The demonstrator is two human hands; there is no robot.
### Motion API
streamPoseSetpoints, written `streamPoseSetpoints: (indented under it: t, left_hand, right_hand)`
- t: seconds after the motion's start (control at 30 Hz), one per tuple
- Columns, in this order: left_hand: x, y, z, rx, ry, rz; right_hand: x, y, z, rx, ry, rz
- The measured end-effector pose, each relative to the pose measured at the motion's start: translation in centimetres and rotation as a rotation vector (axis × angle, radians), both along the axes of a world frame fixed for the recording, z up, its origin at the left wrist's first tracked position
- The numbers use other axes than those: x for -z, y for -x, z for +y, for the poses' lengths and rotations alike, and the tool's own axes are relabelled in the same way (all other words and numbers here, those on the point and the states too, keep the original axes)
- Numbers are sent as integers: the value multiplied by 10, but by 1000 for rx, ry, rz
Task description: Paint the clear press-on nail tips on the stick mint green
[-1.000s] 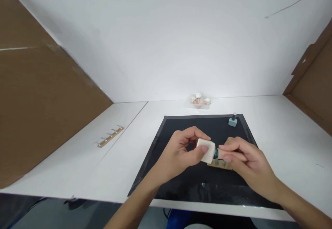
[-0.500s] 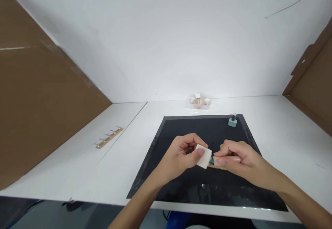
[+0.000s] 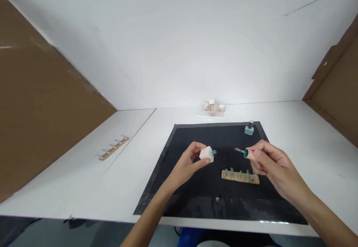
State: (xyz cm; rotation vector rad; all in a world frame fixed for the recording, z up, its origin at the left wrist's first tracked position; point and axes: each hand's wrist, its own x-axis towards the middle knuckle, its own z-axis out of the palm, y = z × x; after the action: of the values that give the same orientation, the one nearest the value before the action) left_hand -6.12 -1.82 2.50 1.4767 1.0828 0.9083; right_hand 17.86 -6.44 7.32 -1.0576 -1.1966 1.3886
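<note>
My left hand is closed on a white square nail polish bottle, tilted so its green-smeared neck points right. In my right hand, fingers pinch the pink nail polish cap, whose green-coated brush points left, apart from the bottle. Below the brush, a wooden strip lies on the black mat and bears several green nail tips. The strip's right end is near my right hand, and the tip there looks paler.
A teal bottle with a dark cap stands at the mat's far right corner. Behind the mat, a clear tray holds several white bottles with pink caps. Another wooden strip with clear tips lies left. Cardboard walls flank the white table.
The brush has come out of the bottle. My hands have moved apart, the right one rightward with the cap, uncovering the wooden strip with green tips. The view has shifted slightly.
</note>
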Motion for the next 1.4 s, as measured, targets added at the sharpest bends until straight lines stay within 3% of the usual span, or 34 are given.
streamPoseSetpoints:
  t: [0.2, 0.4, 0.5, 0.6, 0.7, 0.87, 1.03, 1.13, 1.23, 1.4]
  left_hand:
    - [27, 0, 9, 64, -80, 398]
    - [41, 1, 10, 117, -83, 505]
    - [41, 1, 6, 108, -136, 530]
    - [34, -3, -4, 104, -295, 564]
    - [24, -11, -15, 212, -396, 603]
    - [10, -33, -21, 366, -342, 693]
    - [14, -49, -18, 426, -353, 822]
    - [21, -50, -15, 440, -369, 850]
    - [24, -49, -15, 432, -342, 787]
    - [15, -47, -20, 328, -309, 604]
  right_hand:
    - [-1, -2, -5, -10, -1, -10]
    - [8, -12, -14, 99, -77, -169]
    - [12, -19, -17, 155, -81, -197]
    - [18, -30, -17, 216, -51, -232]
    - [30, -44, -17, 250, -7, -209]
    - [51, -63, -19, 306, 56, -164]
    - [58, -69, -19, 458, 30, -241]
    - [68, -70, -19, 393, 2, -374]
    - [82, -70, -21, 223, 5, -493]
    - [94, -60, -25, 51, -12, -530]
